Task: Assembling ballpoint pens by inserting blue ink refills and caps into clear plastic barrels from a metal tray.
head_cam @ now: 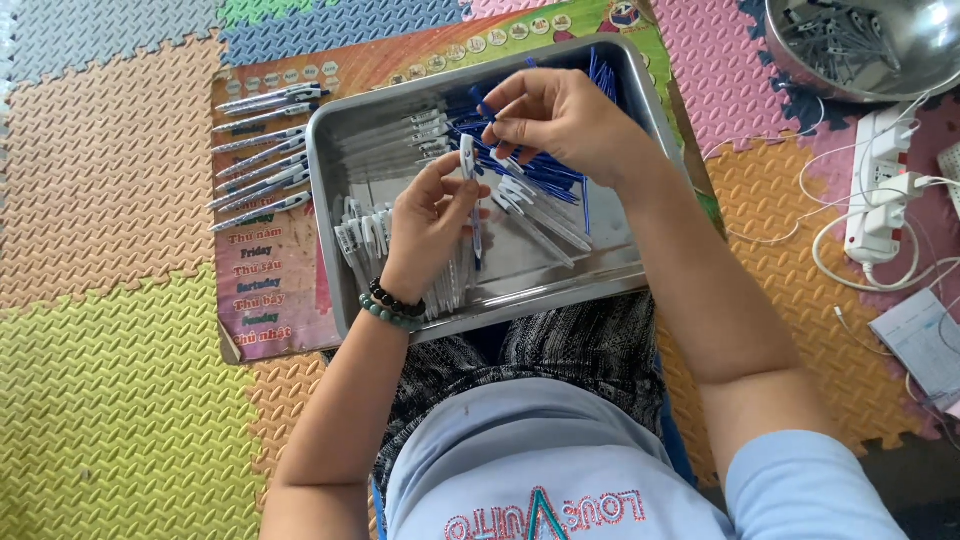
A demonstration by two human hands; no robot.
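Observation:
My left hand (430, 222) holds a white pen barrel (468, 165) upright over a metal tray (330, 180). My right hand (560, 118) hovers just above it, fingers pinched on a small blue part at the barrel's top. In the tray lie white pen barrels (365, 235), clear tubes (385, 135) and a heap of blue refills (545, 175). Finished pens (262, 160) lie in a row on a colourful board (265, 290) left of the tray. Bead bracelets sit on my left wrist.
A steel bowl (860, 45) with small metal parts stands at the top right. A white power strip (880, 180) with cables lies on the foam mats on the right, papers (925, 340) beside it. My lap is under the tray's near edge.

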